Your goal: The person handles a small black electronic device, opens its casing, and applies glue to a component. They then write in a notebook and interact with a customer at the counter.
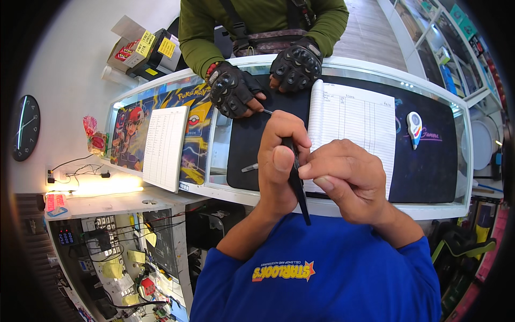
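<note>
My left hand (278, 166) is closed round a slim black slab (298, 185), phone-like and seen nearly edge-on. It stands tilted over the counter's near edge, its lower end pointing at my blue shirt. My right hand (351, 180) is beside it, with thumb and fingers bent together close to the slab's edge. Whether those fingertips hold something small cannot be made out. Beneath my hands lies a ruled notebook (370, 115) with handwritten columns, its pages folded over at the left. A pen (250, 167) rests on the black mat (429, 172) left of my left hand.
Across the glass counter (214, 155) stands a person in a green sleeve (196, 43), black-gloved hands (230, 91) on the mat. A white-and-blue correction-tape-like dispenser (414, 129) lies right. A second ruled pad (163, 145) is left, near a lit workbench (107, 204).
</note>
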`<state>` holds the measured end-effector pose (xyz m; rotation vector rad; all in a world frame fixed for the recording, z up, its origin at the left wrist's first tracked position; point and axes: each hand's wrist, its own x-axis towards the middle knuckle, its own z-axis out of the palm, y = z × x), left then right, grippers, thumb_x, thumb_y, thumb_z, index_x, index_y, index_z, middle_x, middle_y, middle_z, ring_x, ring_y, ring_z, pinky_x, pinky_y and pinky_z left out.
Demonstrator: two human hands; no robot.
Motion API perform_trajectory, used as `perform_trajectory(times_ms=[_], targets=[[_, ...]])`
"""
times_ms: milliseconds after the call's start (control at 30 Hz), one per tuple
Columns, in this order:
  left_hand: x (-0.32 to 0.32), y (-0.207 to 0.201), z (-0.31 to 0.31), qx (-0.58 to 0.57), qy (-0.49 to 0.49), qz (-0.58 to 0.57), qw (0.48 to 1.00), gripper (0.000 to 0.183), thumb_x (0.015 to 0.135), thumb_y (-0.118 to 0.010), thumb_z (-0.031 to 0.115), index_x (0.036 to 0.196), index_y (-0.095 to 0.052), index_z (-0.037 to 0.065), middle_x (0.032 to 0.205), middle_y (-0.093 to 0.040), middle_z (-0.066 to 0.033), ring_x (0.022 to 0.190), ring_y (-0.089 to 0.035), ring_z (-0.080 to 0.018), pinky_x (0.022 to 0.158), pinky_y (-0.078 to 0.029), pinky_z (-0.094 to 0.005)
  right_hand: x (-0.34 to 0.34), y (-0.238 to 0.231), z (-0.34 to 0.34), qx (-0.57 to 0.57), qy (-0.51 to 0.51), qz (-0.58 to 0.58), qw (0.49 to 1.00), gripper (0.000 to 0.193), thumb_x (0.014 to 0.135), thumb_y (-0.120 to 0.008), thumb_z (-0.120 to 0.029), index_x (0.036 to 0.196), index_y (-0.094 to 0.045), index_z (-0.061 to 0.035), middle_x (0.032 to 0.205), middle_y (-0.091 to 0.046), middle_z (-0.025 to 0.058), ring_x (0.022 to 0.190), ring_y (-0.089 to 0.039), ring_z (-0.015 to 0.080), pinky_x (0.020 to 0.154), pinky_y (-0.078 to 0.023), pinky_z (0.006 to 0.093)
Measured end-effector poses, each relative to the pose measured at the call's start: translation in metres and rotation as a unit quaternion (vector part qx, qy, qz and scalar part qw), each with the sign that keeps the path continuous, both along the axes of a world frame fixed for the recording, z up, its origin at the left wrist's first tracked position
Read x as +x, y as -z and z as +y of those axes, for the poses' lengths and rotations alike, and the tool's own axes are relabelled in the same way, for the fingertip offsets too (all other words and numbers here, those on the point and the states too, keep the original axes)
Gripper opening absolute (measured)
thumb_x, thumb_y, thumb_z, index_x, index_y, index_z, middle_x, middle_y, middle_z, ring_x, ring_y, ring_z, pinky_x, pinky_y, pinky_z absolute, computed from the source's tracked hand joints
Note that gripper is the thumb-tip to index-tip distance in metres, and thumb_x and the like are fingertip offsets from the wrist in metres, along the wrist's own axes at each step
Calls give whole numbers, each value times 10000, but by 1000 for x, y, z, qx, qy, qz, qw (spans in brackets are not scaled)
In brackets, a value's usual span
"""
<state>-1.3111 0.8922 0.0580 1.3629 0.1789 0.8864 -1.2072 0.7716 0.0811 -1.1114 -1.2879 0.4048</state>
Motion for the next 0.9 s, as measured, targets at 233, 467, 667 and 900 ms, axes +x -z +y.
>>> perform_trajectory(times_ms=[233, 467, 667, 900], targets=[[1, 2, -2, -82, 52, -28, 995, 584, 1053, -441, 634, 1022, -533, 58, 993, -446, -40, 716, -442, -75, 651, -359, -244, -1, 0, -1, 6, 6, -6, 1000, 195, 927, -704, -17, 1105, -778, -41, 998, -723, 109, 916, -691, 223, 811, -549, 326], [0, 0, -3, -90, 58, -29, 994, 585, 1057, -432, 636, 1031, -526, 59, 997, -442, -40, 702, -436, -68, 641, -357, -230, -1, -1, 1, 27, 24, -56, 998, 203, 930, -702, -25, 1115, -786, -36, 1004, -712, 118, 876, -684, 212, 776, -551, 320], [0, 1, -2, -55, 33, -21, 998, 594, 1046, -439, 644, 1012, -537, 59, 985, -443, -41, 697, -432, -63, 646, -360, -229, -4, 0, 1, 38, 46, -73, 996, 214, 913, -711, 14, 1111, -783, -20, 994, -708, 121, 864, -698, 219, 751, -558, 313], [0, 2, -4, -54, 33, -22, 998, 588, 1043, -435, 638, 1003, -541, 61, 981, -444, -42, 699, -431, -66, 651, -359, -236, -4, -2, 0, 33, 50, -77, 995, 219, 911, -712, 15, 1117, -779, -17, 992, -713, 122, 865, -700, 220, 747, -565, 315]])
